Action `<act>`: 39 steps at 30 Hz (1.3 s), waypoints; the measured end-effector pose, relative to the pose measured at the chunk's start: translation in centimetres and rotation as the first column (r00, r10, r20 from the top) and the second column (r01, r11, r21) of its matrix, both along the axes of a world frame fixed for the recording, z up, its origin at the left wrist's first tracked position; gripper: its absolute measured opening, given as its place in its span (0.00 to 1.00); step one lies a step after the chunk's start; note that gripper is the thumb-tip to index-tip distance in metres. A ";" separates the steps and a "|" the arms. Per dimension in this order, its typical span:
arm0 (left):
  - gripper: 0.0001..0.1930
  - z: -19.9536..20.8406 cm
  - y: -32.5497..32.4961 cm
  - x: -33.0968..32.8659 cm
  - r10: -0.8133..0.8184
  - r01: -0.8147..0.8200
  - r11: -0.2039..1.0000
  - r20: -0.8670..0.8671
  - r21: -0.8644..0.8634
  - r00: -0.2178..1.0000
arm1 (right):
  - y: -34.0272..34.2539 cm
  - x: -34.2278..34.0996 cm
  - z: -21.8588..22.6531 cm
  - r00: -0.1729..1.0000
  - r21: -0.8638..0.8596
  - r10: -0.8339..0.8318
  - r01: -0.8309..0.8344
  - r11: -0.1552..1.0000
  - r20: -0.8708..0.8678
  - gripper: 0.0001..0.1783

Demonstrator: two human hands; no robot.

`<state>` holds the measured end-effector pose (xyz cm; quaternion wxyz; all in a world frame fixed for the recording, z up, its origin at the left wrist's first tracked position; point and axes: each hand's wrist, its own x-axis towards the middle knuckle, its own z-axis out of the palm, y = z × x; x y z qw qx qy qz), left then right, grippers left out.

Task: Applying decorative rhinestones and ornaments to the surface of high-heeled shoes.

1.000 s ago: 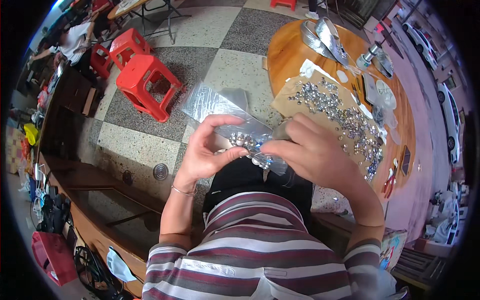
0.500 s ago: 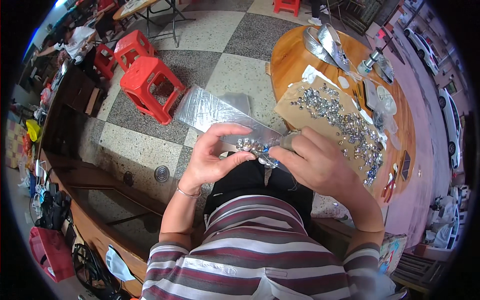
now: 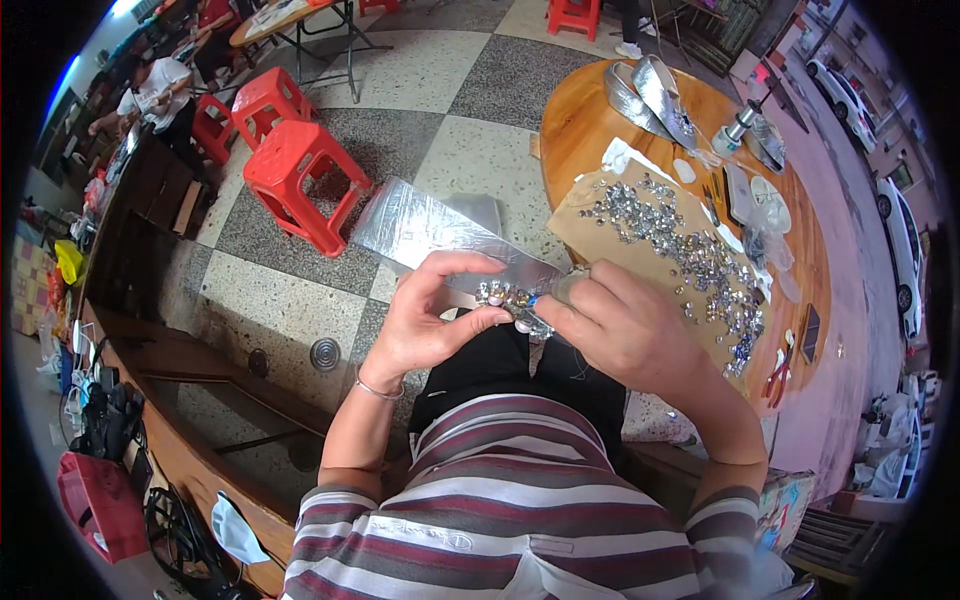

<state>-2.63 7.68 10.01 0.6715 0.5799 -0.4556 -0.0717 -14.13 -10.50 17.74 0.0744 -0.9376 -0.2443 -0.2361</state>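
Note:
A shiny silver strip [image 3: 425, 222], apparently film-covered, slants from the upper left down to my hands above my lap. A cluster of rhinestones [image 3: 505, 295], clear with some blue, sits at its near end. My left hand [image 3: 425, 315] curves round this end, thumb below and forefinger above. At the cluster's right side my right hand [image 3: 620, 325] is closed, its thumb and forefinger pinched together. What they pinch is hidden. A thin thread [image 3: 580, 365] hangs below the right fingers.
On the right, a wooden table [image 3: 575, 100] bears brown paper [image 3: 575, 220] with loose rhinestones [image 3: 700, 255], silver shoe-like pieces [image 3: 640, 95] and red-handled pliers [image 3: 778, 380]. Red stools [image 3: 300, 165] stand ahead left. A wooden counter edge [image 3: 190, 445] runs along my left. Other people [image 3: 165, 85] are far left.
The right hand has shifted very slightly at the rhinestone cluster. The left hand keeps its hold on the silver strip. A person far left has brought their arms in closer.

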 end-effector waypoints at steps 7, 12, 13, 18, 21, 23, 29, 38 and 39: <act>0.22 -0.2 -0.1 0.0 -0.010 0.010 1.000 -0.008 0.021 1.000 | -0.2 0.1 -0.5 0.999 -0.034 0.030 -0.029 0.999 0.041 0.16; 0.23 0.4 -0.5 -0.4 0.007 -0.005 0.998 -0.036 0.069 0.999 | -0.4 0.4 -1.3 0.995 -0.013 0.077 -0.076 0.997 0.057 0.17; 0.23 0.6 -0.5 -0.4 -0.054 0.069 0.992 -0.134 0.103 0.989 | -0.6 0.6 -1.3 0.994 -0.008 0.104 -0.103 0.995 0.017 0.16; 0.23 -0.1 -0.8 0.3 -0.272 0.416 0.909 -0.724 0.022 0.634 | -2.1 2.3 -2.9 0.959 0.161 0.201 -0.170 0.972 -0.201 0.12; 0.22 -0.9 -0.6 0.5 -0.304 0.490 0.868 -0.872 -0.087 0.383 | -1.9 2.6 -4.0 0.921 0.302 0.229 -0.132 0.944 -0.316 0.09; 0.22 -1.4 -0.5 0.6 -0.303 0.513 0.851 -0.899 -0.107 0.315 | -1.6 2.6 -4.6 0.885 0.420 0.231 -0.045 0.906 -0.403 0.05; 0.21 -2.7 -0.1 0.9 -0.288 0.512 0.847 -0.933 -0.142 0.218 | -1.0 2.6 -5.9 0.857 0.449 0.216 0.020 0.893 -0.468 0.03; 0.21 -3.6 0.5 1.5 -0.298 0.586 0.791 -0.948 -0.178 0.114 | -0.8 3.1 -7.0 0.798 0.489 0.273 0.031 0.872 -0.537 0.03; 0.20 -4.0 0.5 1.6 -0.301 0.596 0.783 -0.947 -0.179 0.111 | -0.6 3.0 -7.1 0.792 0.496 0.276 0.037 0.868 -0.544 0.03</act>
